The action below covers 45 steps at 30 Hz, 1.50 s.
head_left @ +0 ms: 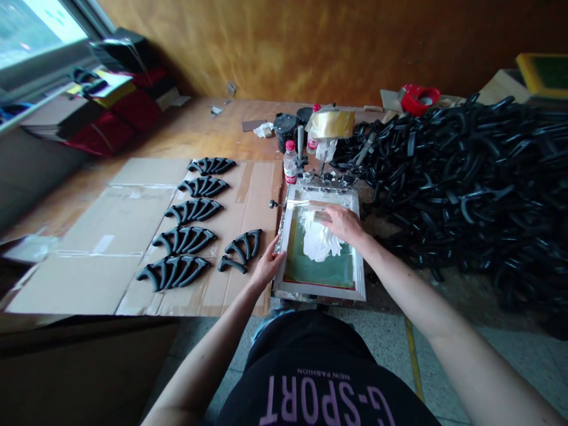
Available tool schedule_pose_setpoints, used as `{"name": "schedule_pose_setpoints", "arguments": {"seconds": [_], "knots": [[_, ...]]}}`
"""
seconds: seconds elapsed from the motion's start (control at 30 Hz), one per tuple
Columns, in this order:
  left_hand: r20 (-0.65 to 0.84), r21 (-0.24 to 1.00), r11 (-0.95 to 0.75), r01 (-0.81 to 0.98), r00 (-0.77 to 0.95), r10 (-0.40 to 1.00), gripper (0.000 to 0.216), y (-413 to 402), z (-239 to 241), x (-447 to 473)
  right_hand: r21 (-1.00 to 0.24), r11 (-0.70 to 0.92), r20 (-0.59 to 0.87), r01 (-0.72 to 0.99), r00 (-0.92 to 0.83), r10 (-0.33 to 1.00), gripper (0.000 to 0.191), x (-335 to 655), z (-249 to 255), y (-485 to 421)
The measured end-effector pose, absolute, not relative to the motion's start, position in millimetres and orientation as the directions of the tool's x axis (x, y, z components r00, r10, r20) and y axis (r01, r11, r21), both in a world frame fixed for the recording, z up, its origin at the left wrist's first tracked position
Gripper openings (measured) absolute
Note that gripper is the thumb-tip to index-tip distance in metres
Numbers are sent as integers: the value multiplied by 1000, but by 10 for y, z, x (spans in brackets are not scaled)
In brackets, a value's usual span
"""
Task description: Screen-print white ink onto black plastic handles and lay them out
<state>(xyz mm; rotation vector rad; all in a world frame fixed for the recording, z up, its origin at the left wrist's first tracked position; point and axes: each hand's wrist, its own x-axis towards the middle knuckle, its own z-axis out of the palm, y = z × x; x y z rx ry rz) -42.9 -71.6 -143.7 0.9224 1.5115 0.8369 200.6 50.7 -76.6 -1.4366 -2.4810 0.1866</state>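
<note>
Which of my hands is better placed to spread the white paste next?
Likely your right hand: it holds the squeegee over the framed screen, by the white paste. Your left hand is at the screen's left edge, with no tool visible.

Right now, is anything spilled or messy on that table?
I see no clear spill: the white paste is lumpy, but lies inside the frame. The heap of black parts at the right looks messiest, all jumbled, while the fan-shaped groups on the cardboard sit neatly.
</note>
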Motion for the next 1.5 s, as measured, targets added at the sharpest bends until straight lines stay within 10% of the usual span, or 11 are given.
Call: {"name": "schedule_pose_setpoints", "arguments": {"seconds": [0.27, 0.67, 0.9, 1.07, 1.33, 1.5], "knots": [[-476, 879, 476, -12, -66, 877, 84, -747, -1413, -410, -227, 819, 28, 527, -837, 546, 20, 2282, -736, -97], [-479, 876, 482, 5, -102, 872, 85, -753, -1289, -404, -313, 734, 165, 602, -727, 666, 22, 2230, -904, -227], [-382, 922, 385, 43, -61, 922, 70, -701, -580, -472, -440, 406, 315, 801, -286, 905, 61, 2276, -397, 806], [-202, 975, 189, -119, -108, 973, 59, -386, 1, -386, -521, 145, 312, 841, 29, 950, 41, 2957, -407, 1013], [48, 975, -88, -203, -195, 980, 58, 199, 330, -136, -447, 370, 48, 814, -392, 919, 16, 2649, -1383, 140], [-256, 945, 227, -236, -100, 962, 57, -438, -308, 135, -341, 315, 37, 886, -322, 946, 14, 2365, -1368, -89]]}}
